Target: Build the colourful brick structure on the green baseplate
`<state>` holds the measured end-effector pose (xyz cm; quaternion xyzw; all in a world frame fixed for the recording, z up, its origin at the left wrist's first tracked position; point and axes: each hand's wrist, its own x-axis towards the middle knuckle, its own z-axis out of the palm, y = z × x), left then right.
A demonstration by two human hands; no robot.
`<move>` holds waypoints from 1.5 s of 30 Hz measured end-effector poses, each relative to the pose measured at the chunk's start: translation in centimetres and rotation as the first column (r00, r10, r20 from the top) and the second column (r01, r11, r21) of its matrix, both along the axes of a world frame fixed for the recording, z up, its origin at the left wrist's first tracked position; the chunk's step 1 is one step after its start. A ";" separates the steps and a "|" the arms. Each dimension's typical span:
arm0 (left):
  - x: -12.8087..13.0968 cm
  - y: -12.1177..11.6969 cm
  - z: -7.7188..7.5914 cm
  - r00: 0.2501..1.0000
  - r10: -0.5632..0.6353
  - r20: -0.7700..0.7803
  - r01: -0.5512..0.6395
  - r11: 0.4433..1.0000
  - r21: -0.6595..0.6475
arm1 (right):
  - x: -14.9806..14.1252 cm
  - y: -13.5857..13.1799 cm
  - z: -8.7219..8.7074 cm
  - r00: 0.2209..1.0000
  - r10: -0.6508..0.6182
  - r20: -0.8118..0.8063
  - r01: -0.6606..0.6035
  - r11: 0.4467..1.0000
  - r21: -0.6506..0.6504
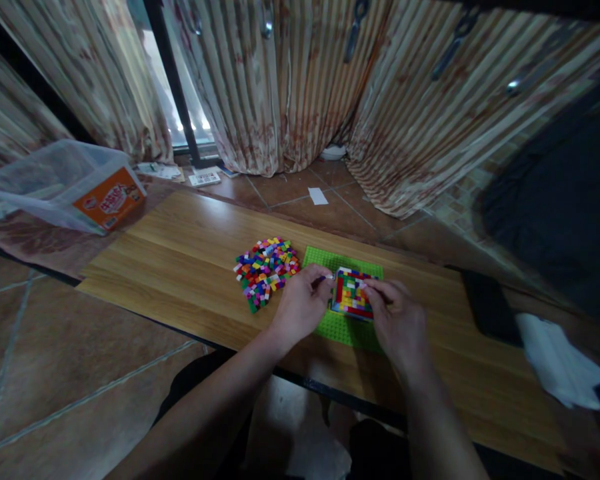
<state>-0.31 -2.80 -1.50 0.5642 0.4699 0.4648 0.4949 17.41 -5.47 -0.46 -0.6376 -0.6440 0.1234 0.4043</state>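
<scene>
Fingers bent over a brick build (351, 291) on a green baseplate (325, 255), we see the left hand (305, 300) at its left edge, thumb and forefinger drawn close together, and the right hand (400, 317) with fingertips nearly meeting at its right side — we cannot tell whether either pinches a brick. The right hand hides the build's right edge; the left stands between it and a pile of loose bricks (267, 267). Around our desk (190, 250): a clear plastic box (45, 183), a black phone-like slab (491, 307), a white packet (560, 360) — and striped curtains (235, 93) beyond.
</scene>
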 end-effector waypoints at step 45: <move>0.0 -0.3 0.4 0.995 -0.068 -0.076 0.072 0.996 0.054 | -2.0 0.8 -0.7 0.945 -0.268 -0.185 0.243 0.959 -0.146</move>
